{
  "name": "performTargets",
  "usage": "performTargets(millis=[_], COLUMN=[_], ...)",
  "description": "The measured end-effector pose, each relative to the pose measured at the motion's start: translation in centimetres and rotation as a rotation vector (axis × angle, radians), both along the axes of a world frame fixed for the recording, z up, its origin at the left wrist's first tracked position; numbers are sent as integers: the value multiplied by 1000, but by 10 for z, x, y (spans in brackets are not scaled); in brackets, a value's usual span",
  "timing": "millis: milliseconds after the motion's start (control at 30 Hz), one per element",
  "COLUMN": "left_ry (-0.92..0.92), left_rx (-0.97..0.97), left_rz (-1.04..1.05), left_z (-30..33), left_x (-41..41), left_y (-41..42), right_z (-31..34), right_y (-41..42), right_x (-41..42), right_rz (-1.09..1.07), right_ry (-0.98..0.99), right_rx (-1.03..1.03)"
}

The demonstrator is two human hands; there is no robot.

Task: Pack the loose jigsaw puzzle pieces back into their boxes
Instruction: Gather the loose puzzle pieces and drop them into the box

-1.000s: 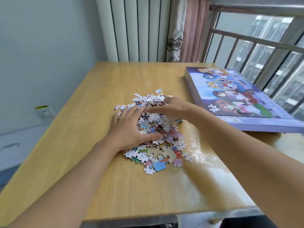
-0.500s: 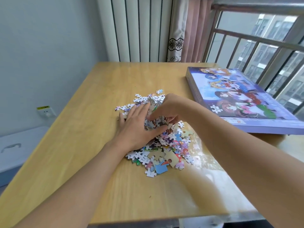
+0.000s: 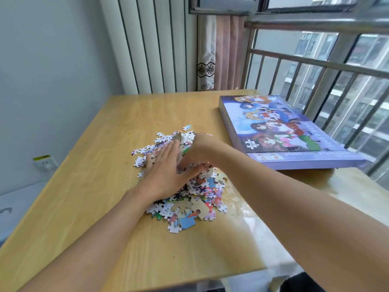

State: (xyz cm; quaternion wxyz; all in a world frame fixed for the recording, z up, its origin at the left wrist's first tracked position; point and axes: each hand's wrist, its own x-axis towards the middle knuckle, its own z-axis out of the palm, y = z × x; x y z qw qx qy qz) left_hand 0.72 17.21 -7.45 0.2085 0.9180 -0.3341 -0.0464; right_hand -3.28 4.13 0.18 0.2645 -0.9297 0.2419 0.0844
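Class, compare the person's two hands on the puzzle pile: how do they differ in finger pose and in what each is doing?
The left hand lies with fingers straight, pressing against the side of the pile of puzzle pieces; the right hand has fingers curled, gripping a bunch of pieces. The left comes from the pile's left, the right from its right. Both touch the pile, scooping together.

Glossy light wood table (image 3: 109, 157); glossy printed cardboard box (image 3: 294, 144); matt cardboard puzzle pieces (image 3: 200, 209); pink cloth curtain (image 3: 227, 53).

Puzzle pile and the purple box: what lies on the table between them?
In the head view, only bare table top separates the puzzle pile from the purple box; the right hand reaches across that side of the pile.
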Motion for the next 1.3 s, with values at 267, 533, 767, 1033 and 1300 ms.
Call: performTargets(millis=[267,533,767,1033,1300], left_ry=[14,-169,-113,-70,-95], left_rx=[-56,-281,-316,-490,-587], left_rz=[-34,22,122,51,4], left_z=[12,17,12,-1,-8], left_x=[-2,-7,-10,-13,-19], left_y=[-2,-9,22,22,16], right_z=[-8,-9,-10,-6,-8], right_y=[-19,-42,-29,-13,-18], right_x=[-5,-35,-44,-19,-12], right_rz=[-212,-324,-238,-111,-116], right_ry=[-53,-135,-58,77,183], right_rx=[324,552,647,590,616])
